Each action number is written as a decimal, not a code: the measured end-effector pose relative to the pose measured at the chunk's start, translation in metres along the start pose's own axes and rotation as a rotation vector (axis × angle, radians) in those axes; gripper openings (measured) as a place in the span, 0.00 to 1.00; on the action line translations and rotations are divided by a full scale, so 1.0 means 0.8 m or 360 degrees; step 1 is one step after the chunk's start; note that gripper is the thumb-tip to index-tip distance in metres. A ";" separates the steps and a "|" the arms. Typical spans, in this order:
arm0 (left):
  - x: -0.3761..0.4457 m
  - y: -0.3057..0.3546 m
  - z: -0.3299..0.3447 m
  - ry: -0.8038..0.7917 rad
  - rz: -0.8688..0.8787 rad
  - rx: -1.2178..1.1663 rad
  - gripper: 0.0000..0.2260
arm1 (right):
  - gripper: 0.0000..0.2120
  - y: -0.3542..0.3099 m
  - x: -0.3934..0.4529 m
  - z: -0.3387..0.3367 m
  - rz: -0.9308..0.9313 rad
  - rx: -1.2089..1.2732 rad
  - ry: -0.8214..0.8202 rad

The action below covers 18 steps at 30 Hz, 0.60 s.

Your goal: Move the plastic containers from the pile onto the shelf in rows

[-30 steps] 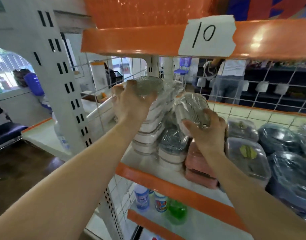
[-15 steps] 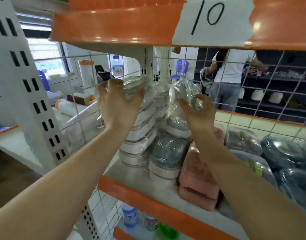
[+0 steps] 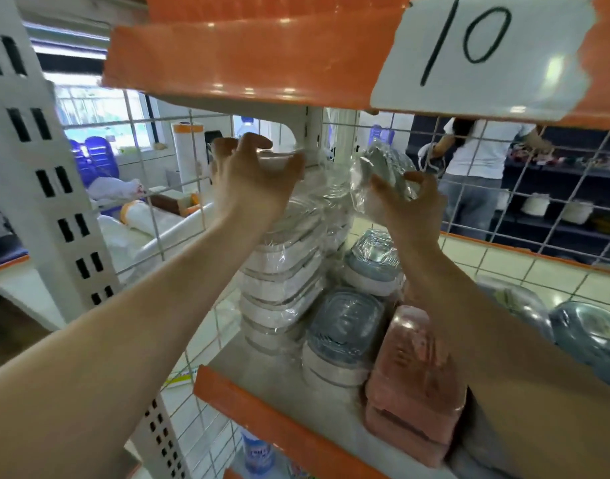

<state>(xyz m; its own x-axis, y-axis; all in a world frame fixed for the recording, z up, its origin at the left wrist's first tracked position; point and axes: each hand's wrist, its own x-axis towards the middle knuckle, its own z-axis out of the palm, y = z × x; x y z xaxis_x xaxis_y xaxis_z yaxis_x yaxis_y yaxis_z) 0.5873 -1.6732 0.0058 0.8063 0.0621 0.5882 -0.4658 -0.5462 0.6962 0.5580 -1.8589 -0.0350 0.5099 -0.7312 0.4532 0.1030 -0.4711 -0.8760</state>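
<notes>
Your left hand point(image 3: 250, 183) claws the top container point(image 3: 282, 157) of the stack point(image 3: 282, 271); your right hand point(image 3: 405, 205) pinches a wrapped tub point(image 3: 383, 167).

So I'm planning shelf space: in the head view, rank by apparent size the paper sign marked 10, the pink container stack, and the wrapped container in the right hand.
1. Paper sign, though it is nearest the camera.
2. Pink container stack.
3. Wrapped container held by the right hand.

We are seeing two bare forearms with no sleeve showing on either; the left hand point(image 3: 251, 181) and the right hand point(image 3: 400, 205) are wearing nothing.
</notes>
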 end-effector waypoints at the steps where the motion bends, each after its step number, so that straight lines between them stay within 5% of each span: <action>1: 0.009 0.005 0.005 -0.0091 -0.0069 0.0064 0.22 | 0.25 0.004 0.000 -0.005 0.0005 0.0011 -0.0010; 13: 0.038 0.021 0.048 -0.0857 -0.0073 0.0262 0.29 | 0.28 0.042 -0.011 -0.042 -0.0029 -0.0065 -0.0055; 18: 0.045 0.021 0.062 -0.0798 -0.0017 0.0345 0.36 | 0.26 0.052 -0.015 -0.044 -0.0007 -0.0047 -0.0104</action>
<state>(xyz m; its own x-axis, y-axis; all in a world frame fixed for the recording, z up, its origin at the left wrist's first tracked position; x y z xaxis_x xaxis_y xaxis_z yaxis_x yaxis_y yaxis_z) 0.6265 -1.7217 0.0185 0.9102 -0.3086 0.2764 -0.4137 -0.7108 0.5689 0.5260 -1.8867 -0.0709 0.5641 -0.6959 0.4445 0.0805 -0.4895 -0.8683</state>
